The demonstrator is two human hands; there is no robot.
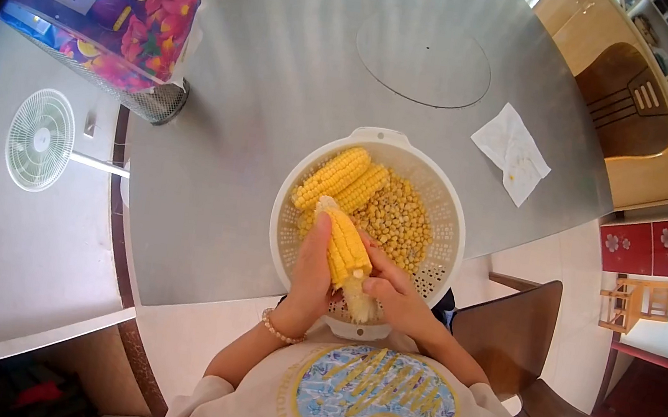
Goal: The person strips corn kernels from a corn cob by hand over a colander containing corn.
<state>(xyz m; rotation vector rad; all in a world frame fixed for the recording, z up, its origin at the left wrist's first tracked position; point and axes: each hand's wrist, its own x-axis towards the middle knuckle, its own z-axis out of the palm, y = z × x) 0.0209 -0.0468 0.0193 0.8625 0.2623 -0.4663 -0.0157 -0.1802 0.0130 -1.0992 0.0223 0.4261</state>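
My left hand (310,280) is wrapped round a corn cob (344,243), which tilts over a white colander (282,245). The cob's lower end is bare of kernels, while yellow rows cover the rest. Against that bare end rests the thumb of my right hand (398,295), with its fingers curled round the cob's side. Inside the colander, two more corn cobs (335,177) lie at the upper left. Loose corn kernels (396,221) are heaped to their right. My fingertips behind the cob are hidden.
The colander stands at the near edge of a grey table (240,154). A crumpled white tissue (513,152) lies at the right. A colourful tissue pack (116,7) sits in a mesh basket (158,103) at the far left. A brown chair (507,337) is close on my right.
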